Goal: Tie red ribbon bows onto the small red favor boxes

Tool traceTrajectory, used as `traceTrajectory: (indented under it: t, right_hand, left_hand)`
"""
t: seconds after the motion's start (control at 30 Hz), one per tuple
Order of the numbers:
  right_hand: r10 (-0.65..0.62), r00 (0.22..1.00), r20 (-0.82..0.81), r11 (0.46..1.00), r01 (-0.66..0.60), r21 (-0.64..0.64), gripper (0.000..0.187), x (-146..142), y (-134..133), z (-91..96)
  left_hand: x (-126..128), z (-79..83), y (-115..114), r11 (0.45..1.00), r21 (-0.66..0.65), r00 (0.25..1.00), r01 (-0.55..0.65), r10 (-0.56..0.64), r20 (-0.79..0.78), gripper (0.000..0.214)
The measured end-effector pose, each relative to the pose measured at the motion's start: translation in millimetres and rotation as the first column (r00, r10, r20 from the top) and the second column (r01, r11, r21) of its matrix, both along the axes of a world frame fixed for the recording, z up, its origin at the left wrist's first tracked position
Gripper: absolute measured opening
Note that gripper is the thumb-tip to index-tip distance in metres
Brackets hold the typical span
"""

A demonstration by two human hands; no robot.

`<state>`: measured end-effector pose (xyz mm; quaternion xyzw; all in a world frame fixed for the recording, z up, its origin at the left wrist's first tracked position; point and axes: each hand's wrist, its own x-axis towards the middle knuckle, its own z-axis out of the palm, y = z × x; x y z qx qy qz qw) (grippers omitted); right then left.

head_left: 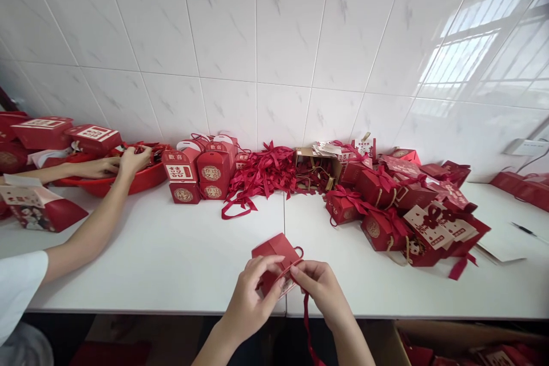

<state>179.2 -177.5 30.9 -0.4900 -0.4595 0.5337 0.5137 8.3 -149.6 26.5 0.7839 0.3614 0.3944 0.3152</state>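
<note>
A small red gift box (273,248) is held tilted just above the front edge of the table, near the seam. My left hand (253,297) is closed around its left side, with thumb and forefinger near the upper edge. At the right edge of the box, my right hand (323,286) is closed in a pinch. A dark red ribbon (307,326) runs from beneath those fingers and hangs below the table edge. A thin red loop (299,250) rises behind my right fingertips. My fingers partly hide the box front and the ribbon's upper end.
Loose ribbons (268,171) are heaped by the wall, beside an open carton (318,168). Finished-looking boxes with bows (384,229) pile up on the right; upright boxes (184,177) stand left of centre. A co-worker's arms (98,217) reach into a red basin (143,180). A cardboard box (401,337) sits below.
</note>
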Motion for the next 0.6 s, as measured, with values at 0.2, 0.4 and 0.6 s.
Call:
traceTrajectory:
  t: [0.2, 0.4, 0.6]
  right_hand:
    - [0.057, 0.989, 0.135, 0.998, -0.057, -0.001, 0.041, 2.0, -14.2, 6.6]
    - [0.045, 0.964, 0.261, 0.999, -0.049, 0.007, 0.041, 2.6, -21.8, 12.6]
    - [0.031, 0.958, 0.286, 0.999, -0.034, 0.008, 0.04, 3.1, -22.0, 10.4]
  left_hand:
    - [-1.6, 5.6, -9.8, 0.978, -0.208, 0.998, 0.028, -0.018, 0.052, 0.033]
    - [6.3, 27.8, -7.0, 0.945, -0.32, 0.993, 0.071, -0.097, -0.065, 0.034]
    - [12.2, 42.9, -5.5, 0.953, -0.264, 0.976, 0.151, -0.187, -0.114, 0.031]
